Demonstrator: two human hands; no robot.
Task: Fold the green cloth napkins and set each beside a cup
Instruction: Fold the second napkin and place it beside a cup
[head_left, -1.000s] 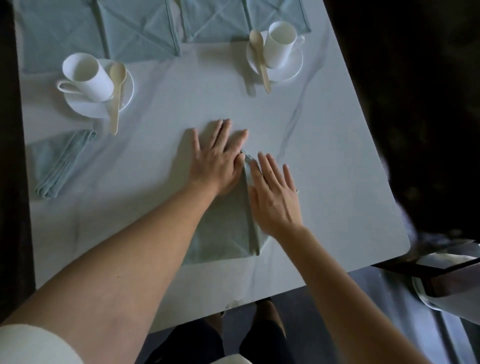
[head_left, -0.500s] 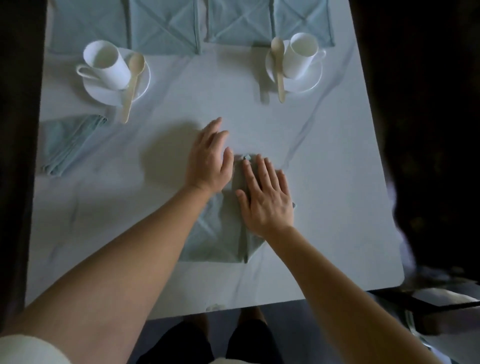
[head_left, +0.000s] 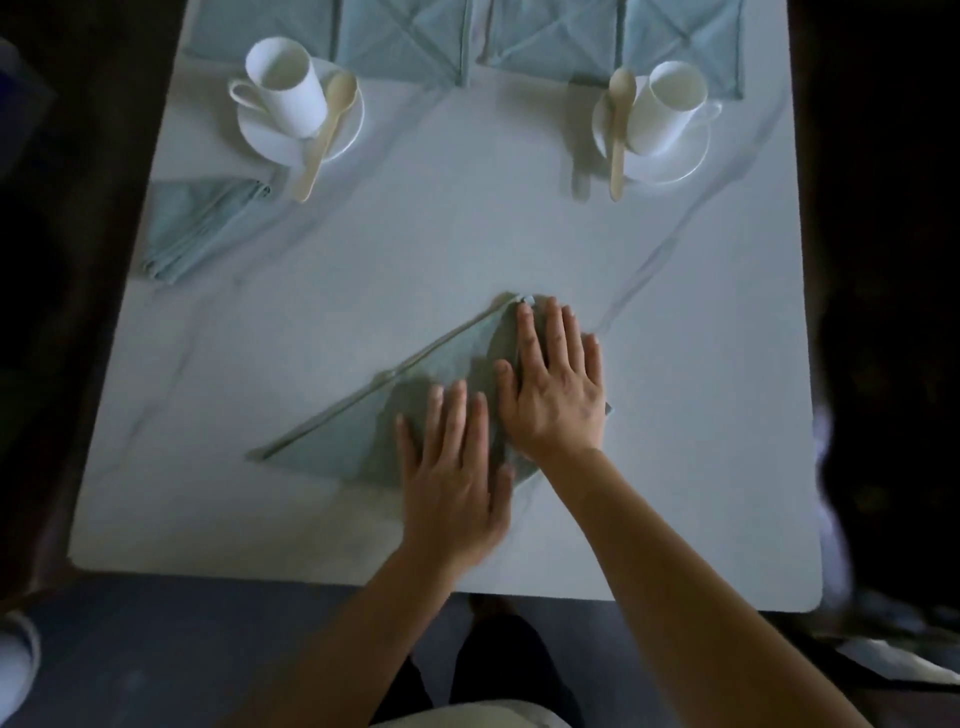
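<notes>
The fingers (head_left: 458, 415) of the left hand (head_left: 457, 483) are lying straight and slightly apart, pressing flat on the near part of the napkin (head_left: 348, 426). The fingers (head_left: 556, 338) of the right hand (head_left: 558, 395) are also lying straight and a little spread, pressing down the napkin's far corner. Neither hand is gripping or pinching anything. The napkin is lying at the middle of the table (head_left: 701, 415), well apart from both cups. It is showing as a rough triangle, with one long hemmed edge running off to the left of the hands.

Judging from this, a fold is being flattened and creased, so the step in hand is the folding of a second napkin. A folded napkin (head_left: 200, 228) is already lying near the left cup (head_left: 283, 91), while the right cup (head_left: 670, 106) is standing with no folded one beside it. The next move is probably calling for one hand to pin the cloth while the other is bringing a corner or edge over for a further fold, edges matched. After that the napkin is going beside the right cup. More flat napkins (head_left: 400, 41) are lying along the table's far edge, behind the cups.

No brand, label or writing is showing anywhere
</notes>
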